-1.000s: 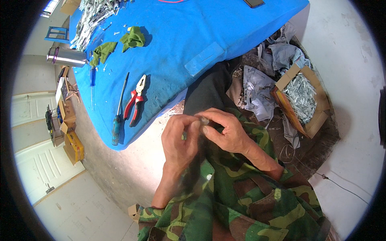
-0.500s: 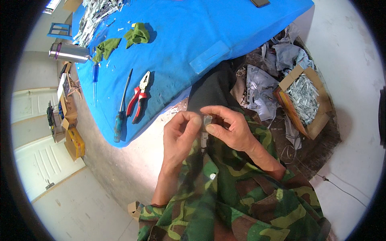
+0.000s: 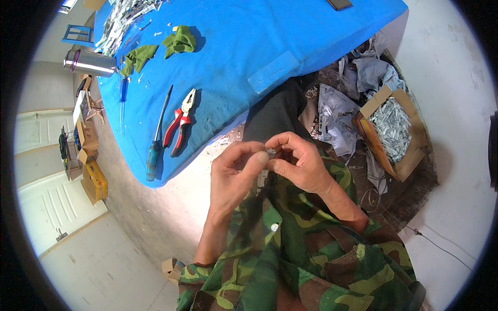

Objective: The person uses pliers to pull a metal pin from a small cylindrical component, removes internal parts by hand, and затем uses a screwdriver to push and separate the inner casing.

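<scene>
Above my lap, my left hand (image 3: 234,168) and my right hand (image 3: 297,165) meet fingertip to fingertip. Between the right thumb and forefinger is a small greyish piece (image 3: 271,153), partly covered by the fingers; its exact kind is too small to make out. My left thumb and forefinger are pinched together against its near side, and whatever they hold is hidden. Just below the fingers shows a small whitish piece (image 3: 262,179), in front of my camouflage jacket (image 3: 306,243).
On the blue-covered table (image 3: 223,62) lie red-handled pliers (image 3: 179,123), a screwdriver (image 3: 158,137), a blue-handled screwdriver (image 3: 123,93), green gloves or cloths (image 3: 180,41) and a heap of pale strips (image 3: 122,23). A steel flask (image 3: 93,63) stands left. A cardboard box (image 3: 386,132) of metallic strips sits right.
My left hand has moved right, so its fingertips now meet those of my right hand. The greyish piece is more covered than before.
</scene>
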A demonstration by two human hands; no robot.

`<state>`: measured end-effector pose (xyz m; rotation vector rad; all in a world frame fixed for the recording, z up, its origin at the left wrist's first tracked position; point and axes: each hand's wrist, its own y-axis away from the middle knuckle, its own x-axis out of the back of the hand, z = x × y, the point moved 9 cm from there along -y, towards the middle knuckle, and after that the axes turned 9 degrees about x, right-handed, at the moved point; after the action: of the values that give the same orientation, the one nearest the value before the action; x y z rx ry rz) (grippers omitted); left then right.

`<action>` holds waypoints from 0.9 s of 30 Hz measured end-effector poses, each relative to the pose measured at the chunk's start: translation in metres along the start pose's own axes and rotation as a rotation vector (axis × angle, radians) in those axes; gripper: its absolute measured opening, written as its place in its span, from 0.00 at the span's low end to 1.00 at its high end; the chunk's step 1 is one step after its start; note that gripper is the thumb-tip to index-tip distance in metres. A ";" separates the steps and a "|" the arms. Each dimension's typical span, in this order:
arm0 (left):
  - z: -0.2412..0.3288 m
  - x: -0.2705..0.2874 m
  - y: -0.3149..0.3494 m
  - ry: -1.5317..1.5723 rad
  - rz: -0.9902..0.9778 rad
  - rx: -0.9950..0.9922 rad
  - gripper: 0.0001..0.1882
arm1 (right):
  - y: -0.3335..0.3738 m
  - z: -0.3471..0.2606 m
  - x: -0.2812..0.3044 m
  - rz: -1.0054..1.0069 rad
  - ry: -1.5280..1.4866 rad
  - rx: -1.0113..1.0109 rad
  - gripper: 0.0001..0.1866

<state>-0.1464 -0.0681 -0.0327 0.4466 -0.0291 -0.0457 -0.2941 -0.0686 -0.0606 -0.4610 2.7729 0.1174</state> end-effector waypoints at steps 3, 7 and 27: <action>0.002 -0.001 -0.001 -0.030 -0.020 0.024 0.08 | -0.001 -0.003 -0.004 -0.020 0.078 0.038 0.17; 0.001 0.004 -0.001 -0.059 -0.007 0.042 0.09 | -0.001 -0.004 -0.004 -0.018 0.061 0.043 0.18; -0.021 0.019 -0.004 0.365 -0.013 0.122 0.12 | -0.001 0.016 0.021 0.060 -0.309 0.022 0.16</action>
<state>-0.1266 -0.0637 -0.0530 0.5714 0.3314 0.0252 -0.3080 -0.0738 -0.0832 -0.3235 2.4816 0.1574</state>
